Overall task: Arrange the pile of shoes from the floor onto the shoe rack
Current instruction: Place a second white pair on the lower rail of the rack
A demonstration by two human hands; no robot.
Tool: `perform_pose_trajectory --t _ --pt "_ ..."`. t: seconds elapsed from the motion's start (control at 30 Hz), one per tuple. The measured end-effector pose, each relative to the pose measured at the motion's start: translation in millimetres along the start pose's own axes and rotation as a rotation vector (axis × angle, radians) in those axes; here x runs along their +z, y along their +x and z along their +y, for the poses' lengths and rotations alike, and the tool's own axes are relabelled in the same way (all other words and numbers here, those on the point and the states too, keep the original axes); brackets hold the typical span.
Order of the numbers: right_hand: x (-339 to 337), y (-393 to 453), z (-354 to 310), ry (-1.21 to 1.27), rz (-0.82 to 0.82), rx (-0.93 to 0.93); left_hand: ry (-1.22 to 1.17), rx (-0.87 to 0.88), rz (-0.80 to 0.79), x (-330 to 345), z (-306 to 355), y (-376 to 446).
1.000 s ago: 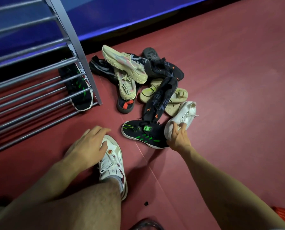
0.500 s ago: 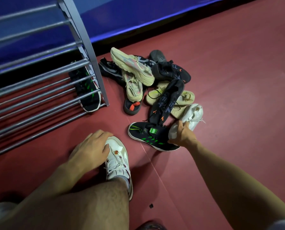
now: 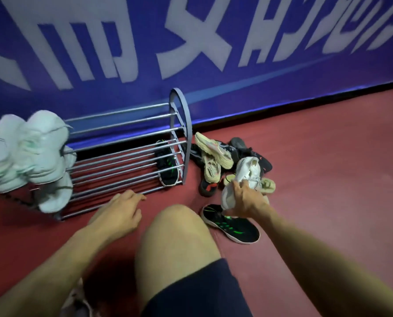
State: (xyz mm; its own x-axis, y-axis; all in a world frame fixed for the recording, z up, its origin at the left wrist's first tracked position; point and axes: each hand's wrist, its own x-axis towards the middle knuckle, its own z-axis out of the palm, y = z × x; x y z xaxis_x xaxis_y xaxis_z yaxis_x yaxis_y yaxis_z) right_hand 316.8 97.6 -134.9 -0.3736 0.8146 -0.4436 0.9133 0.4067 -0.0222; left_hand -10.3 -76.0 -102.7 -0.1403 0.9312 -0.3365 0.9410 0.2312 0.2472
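Above the pile (image 3: pixel 227 161), the right hand (image 3: pixel 245 200) grips a white shoe (image 3: pixel 243 177); the left hand (image 3: pixel 120 209) hangs loose. Next, it needs the rack (image 3: pixel 126 165).

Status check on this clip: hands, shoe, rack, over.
Right hand grips white lace-up sneaker, lifted above pile. Left hand open, empty, near grey metal bar shoe rack. Black green-striped sneaker on floor underneath.

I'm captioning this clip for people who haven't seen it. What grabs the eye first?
The right hand lifting a white sneaker off the shoe pile on the red floor. Left of it stands a metal shoe rack with pale sneakers at its left end, against a blue banner.
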Motion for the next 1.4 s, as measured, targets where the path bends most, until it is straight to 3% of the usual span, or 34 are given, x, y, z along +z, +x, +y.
perform_pose_trajectory --t 0.2,0.4,0.63,0.9,1.1,1.2,1.4 --pt "-98 -35 -46 -0.151 0.055 -0.127 -0.012 -0.032 0.144 -25 -42 -79" --pt "-148 -57 -120 -0.270 0.000 -0.204 0.026 -0.089 0.107 -28 -81 -138" --pt "-94 -68 -227 -0.366 -0.103 -0.448 -0.096 -0.255 0.121 -18 -130 -161" --pt "-31 -24 -340 -0.336 -0.087 -0.616 -0.152 -0.393 0.137 25 -180 -122" --pt "9 42 -401 -0.170 0.016 -0.607 -0.124 -0.473 0.277 54 -212 -52" --pt "28 68 -421 -0.219 0.091 -0.679 -0.091 -0.482 0.305 66 -223 -21" --pt "70 94 -435 -0.148 0.256 -0.703 -0.041 -0.477 0.254 89 -233 20"
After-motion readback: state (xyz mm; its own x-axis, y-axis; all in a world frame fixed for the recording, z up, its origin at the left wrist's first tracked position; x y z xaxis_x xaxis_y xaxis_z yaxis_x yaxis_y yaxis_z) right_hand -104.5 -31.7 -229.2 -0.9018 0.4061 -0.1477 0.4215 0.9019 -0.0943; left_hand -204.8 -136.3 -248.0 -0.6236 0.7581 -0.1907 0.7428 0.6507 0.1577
